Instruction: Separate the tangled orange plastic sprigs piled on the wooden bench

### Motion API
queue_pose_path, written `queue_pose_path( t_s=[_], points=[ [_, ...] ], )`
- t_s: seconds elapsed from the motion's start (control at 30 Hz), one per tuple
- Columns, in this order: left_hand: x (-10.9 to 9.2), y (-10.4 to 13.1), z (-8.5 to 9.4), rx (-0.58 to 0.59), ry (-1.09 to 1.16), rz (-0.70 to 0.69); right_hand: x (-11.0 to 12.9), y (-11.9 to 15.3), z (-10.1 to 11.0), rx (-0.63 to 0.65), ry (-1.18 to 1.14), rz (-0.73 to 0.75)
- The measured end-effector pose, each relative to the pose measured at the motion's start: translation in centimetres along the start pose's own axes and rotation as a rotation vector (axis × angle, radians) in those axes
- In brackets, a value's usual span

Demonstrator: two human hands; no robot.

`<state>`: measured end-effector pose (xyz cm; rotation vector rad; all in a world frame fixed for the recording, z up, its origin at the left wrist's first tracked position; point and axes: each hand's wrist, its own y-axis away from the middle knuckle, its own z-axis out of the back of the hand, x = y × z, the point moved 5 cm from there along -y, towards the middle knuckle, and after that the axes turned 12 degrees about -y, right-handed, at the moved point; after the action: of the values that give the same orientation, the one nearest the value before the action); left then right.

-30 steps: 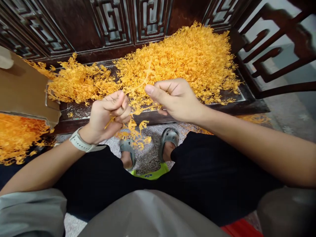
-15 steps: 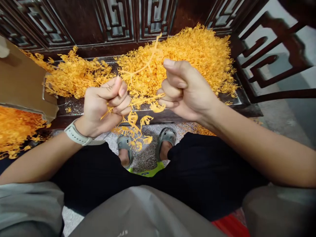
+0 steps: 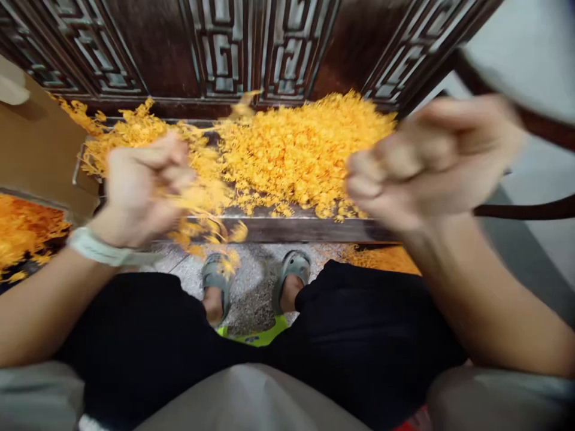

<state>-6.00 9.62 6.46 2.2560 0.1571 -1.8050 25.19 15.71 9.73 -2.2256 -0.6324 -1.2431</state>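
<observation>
My left hand [image 3: 141, 188], smeared by motion, is closed around a yellow-orange branched plastic flower stem [image 3: 209, 224]. Its small curled tips hang below and right of my fingers. My right hand [image 3: 433, 161] is out to the right, raised and curled into a fist; blur hides whatever may be inside it. Between the hands, on a dark wooden ledge [image 3: 291, 230], a large heap of small yellow-orange plastic pieces [image 3: 300, 158] is spread. Behind my left hand lies a looser pile of branched yellow stems [image 3: 128, 129].
A cardboard box [image 3: 45, 149] stands at the left, with more orange pieces [image 3: 27, 230] below it. Carved dark wooden panels [image 3: 157, 48] rise behind the ledge. A curved wooden chair part [image 3: 525, 209] is at the right. Orange pieces [image 3: 381, 258] lie under the ledge, near my clogs [image 3: 294, 266].
My hands have moved far apart, the right one out to the right and up, the left one leftward with the stem. The view has shifted too.
</observation>
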Motion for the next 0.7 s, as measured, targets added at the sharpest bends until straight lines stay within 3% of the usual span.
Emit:
queue_pose_path(
  t_s=[0.07, 0.1, 0.17, 0.23, 0.3, 0.37, 0.53, 0.6, 0.7],
  points=[
    [-0.2, -1.4, 3.8, -0.225, 0.027, -0.022, 1.9, 0.2, 3.9, -0.084, 0.072, 0.208],
    [0.2, -2.1, 4.9, -0.245, 0.038, -0.002, 1.8, 0.2, 5.9, -0.202, 0.101, 0.207],
    [1.5, -2.9, 5.6, -0.168, 0.087, 0.054, -0.2, -0.2, 8.0, -0.252, 0.253, 0.041],
    [3.0, -3.0, 4.6, -0.043, 0.148, 0.104, -3.5, -0.9, 8.0, -0.131, 0.458, -0.182],
    [4.0, -2.5, 3.1, 0.041, 0.189, 0.138, -6.1, -1.7, 7.3, 0.031, 0.642, -0.300],
    [4.3, -2.0, 1.6, 0.099, 0.199, 0.158, -6.8, -2.8, 7.2, 0.060, 0.804, -0.228],
    [3.6, -1.5, -1.7, 0.208, 0.187, 0.182, -4.2, -5.6, 9.7, -0.247, 1.221, 0.132],
    [3.6, -1.3, -2.8, 0.222, 0.185, 0.198, -4.1, -5.9, 9.2, -0.292, 1.149, 0.144],
    [4.1, -1.2, -4.3, 0.257, 0.192, 0.212, -6.6, -5.5, 5.1, -0.086, 0.807, -0.040]
  ],
)
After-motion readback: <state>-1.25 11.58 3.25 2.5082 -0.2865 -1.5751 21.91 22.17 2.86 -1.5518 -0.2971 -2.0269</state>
